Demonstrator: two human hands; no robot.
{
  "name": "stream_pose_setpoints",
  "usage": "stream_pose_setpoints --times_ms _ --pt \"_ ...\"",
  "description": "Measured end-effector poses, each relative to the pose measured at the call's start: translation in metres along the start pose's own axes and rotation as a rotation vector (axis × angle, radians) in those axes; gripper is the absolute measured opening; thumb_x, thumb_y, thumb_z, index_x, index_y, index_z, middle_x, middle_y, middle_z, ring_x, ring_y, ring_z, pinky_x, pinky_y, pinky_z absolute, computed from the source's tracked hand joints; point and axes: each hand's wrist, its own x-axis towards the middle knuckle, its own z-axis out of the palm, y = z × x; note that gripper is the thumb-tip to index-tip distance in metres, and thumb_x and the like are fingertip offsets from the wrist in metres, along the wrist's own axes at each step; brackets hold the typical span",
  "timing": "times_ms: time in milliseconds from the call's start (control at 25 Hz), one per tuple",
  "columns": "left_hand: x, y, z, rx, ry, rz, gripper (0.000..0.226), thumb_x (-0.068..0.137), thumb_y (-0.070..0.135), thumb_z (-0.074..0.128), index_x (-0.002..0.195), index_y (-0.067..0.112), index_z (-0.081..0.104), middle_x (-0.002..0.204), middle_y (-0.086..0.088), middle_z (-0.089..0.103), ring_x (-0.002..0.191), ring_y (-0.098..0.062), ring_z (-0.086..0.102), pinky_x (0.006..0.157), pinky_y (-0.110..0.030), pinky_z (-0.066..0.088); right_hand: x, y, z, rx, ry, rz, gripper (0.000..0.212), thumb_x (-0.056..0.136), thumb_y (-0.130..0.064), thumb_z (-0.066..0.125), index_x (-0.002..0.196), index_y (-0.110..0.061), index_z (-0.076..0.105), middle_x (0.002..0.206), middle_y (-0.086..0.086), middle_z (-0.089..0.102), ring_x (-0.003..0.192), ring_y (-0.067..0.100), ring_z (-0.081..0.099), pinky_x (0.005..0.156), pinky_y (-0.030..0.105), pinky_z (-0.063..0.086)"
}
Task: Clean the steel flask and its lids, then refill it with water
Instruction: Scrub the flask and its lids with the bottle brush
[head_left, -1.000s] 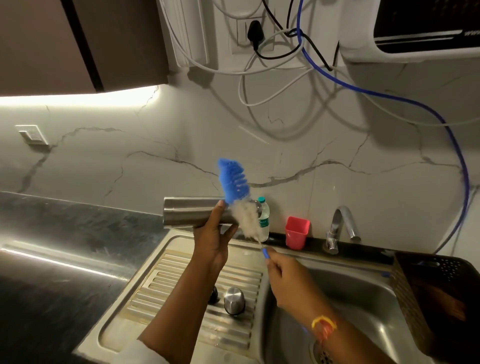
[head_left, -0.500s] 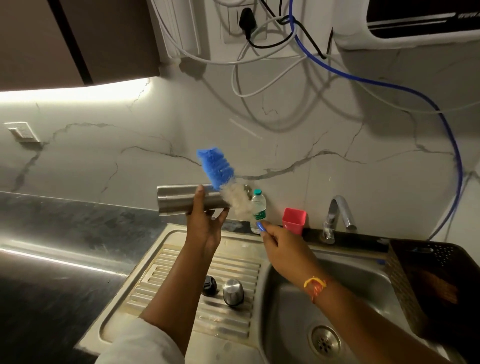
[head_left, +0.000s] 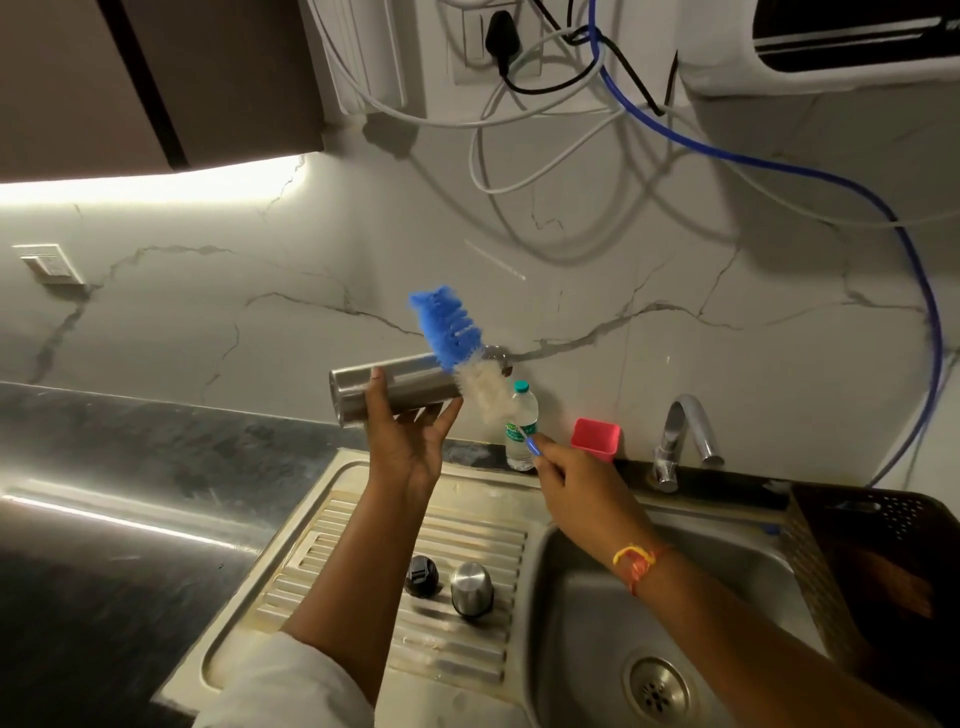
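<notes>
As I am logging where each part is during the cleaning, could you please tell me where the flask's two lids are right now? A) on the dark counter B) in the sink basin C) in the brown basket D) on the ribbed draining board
D: the black lid and the steel lid both stand side by side on the ribbed draining board, left of the basin.

Flask (head_left: 395, 389): brushed steel, satin. Domed lid (head_left: 471, 590): same steel, shinier. Small lid (head_left: 421, 575): matt black plastic. Bottle brush (head_left: 475, 382): blue foam tip, fluffy white bristles. Sink (head_left: 582, 597): dull steel; ribbed drainboard (head_left: 467, 525) stained. Tap (head_left: 685, 431): glossy chrome. Countertop (head_left: 130, 467): dark polished stone.
</notes>
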Motion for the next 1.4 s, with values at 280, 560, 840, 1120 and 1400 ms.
stream_pose_setpoints --times_ms 280,560,840,1120,1400 --pt "0.006 0.003 -0.006 0.260 0.116 0.057 0.061 0.089 0.031 0.075 0.141 0.031 0.043 0.133 -0.011 0.059 0.124 -0.034 0.058 0.091 -0.051 0.058 0.004 0.007 0.001 -0.020 0.060 -0.002 0.040 0.105 -0.030 0.043 0.144 -0.029 0.048 0.083 -0.003 0.064 0.070 0.012 0.062 0.067 0.034 0.058" --pt "0.007 0.008 -0.011 0.396 0.087 0.040 0.061 0.090 0.016 0.073 0.138 0.025 0.036 0.131 -0.018 0.053 0.116 -0.041 0.062 0.089 -0.062 0.058 0.000 0.014 0.003 -0.063 0.102 0.024 0.040 0.105 -0.028 0.041 0.144 -0.029 0.048 0.074 0.003 0.062 0.065 0.020 0.062 0.061 0.041 0.055" --pt "0.007 0.008 -0.017 0.339 0.095 0.045 0.073 0.087 0.018 0.078 0.144 0.033 0.036 0.135 -0.017 0.052 0.116 -0.042 0.063 0.088 -0.063 0.058 -0.012 0.019 0.005 -0.093 0.114 0.000 0.038 0.104 -0.031 0.043 0.141 -0.030 0.051 0.077 0.006 0.066 0.066 0.020 0.063 0.062 0.042 0.057" --pt "-0.008 -0.011 -0.019 0.297 0.154 0.011 0.071 0.085 0.027 0.081 0.138 0.024 0.034 0.130 -0.018 0.054 0.112 -0.038 0.067 0.089 -0.059 0.059 -0.020 0.025 0.008 -0.141 0.139 -0.004 0.039 0.104 -0.032 0.042 0.142 -0.033 0.050 0.064 -0.005 0.056 0.057 0.011 0.056 0.050 0.033 0.048" --pt "-0.014 -0.024 -0.023 0.330 0.135 0.005 0.069 0.087 0.025 0.079 0.138 0.022 0.034 0.131 -0.020 0.053 0.110 -0.039 0.069 0.089 -0.057 0.060 -0.034 0.027 0.008 -0.160 0.102 0.062 0.041 0.104 -0.032 0.041 0.145 -0.034 0.047 0.082 0.002 0.071 0.069 0.017 0.065 0.060 0.036 0.054"
